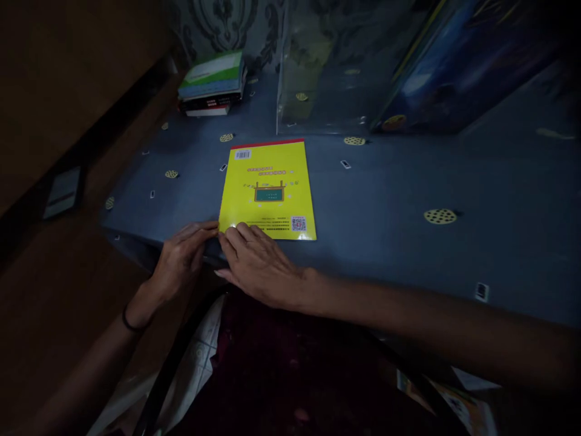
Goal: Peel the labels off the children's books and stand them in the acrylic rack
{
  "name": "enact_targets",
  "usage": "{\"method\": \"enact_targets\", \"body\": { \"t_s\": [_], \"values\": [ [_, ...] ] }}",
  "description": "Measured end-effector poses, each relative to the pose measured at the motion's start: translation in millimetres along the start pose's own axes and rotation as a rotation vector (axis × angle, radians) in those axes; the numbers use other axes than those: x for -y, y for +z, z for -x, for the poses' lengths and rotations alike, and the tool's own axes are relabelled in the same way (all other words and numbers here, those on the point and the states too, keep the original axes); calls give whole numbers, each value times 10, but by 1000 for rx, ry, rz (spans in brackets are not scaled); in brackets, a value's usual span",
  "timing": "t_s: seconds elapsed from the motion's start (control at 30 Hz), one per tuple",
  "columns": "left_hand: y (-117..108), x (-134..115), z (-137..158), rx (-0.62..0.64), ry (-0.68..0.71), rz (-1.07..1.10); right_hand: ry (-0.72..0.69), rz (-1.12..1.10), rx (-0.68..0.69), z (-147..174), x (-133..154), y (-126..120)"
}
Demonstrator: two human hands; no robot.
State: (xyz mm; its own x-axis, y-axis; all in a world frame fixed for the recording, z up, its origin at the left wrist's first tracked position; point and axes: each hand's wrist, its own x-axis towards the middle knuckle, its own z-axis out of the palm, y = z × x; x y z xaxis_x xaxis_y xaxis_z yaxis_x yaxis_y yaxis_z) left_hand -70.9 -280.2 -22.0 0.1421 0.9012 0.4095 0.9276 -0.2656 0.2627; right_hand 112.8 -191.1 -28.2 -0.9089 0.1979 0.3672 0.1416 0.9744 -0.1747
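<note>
A thin yellow book point(272, 157) with a red strip along its far edge lies flat on the table, near its front edge. Its face shows a barcode, a small green chalkboard picture and a QR code. At the book's near left corner, my left hand point(179, 257) has its fingers pressed together on the edge. My right hand point(261, 263) reaches across from the right, its curled fingers gripping that same corner beside the left fingertips. The corner itself is hidden under the fingers.
A blue patterned cloth covers the table point(385, 188). A stack of books point(213, 82) sits at the back left. Clear plastic sleeves point(324, 72) and a dark blue folder point(454, 66) stand at the back right. A chair arm point(175, 357) curves below my hands.
</note>
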Motion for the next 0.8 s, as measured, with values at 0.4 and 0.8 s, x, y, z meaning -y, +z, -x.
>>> {"method": "enact_targets", "body": {
  "t_s": [0.4, 0.8],
  "values": [
    [38, 9, 6, -51, 118, -248, 125, 131, 24, 530, -185, -258],
    [45, -128, -191, 90, 44, -274, 266, 173, -161, 1147, -506, -463]
  ]
}}
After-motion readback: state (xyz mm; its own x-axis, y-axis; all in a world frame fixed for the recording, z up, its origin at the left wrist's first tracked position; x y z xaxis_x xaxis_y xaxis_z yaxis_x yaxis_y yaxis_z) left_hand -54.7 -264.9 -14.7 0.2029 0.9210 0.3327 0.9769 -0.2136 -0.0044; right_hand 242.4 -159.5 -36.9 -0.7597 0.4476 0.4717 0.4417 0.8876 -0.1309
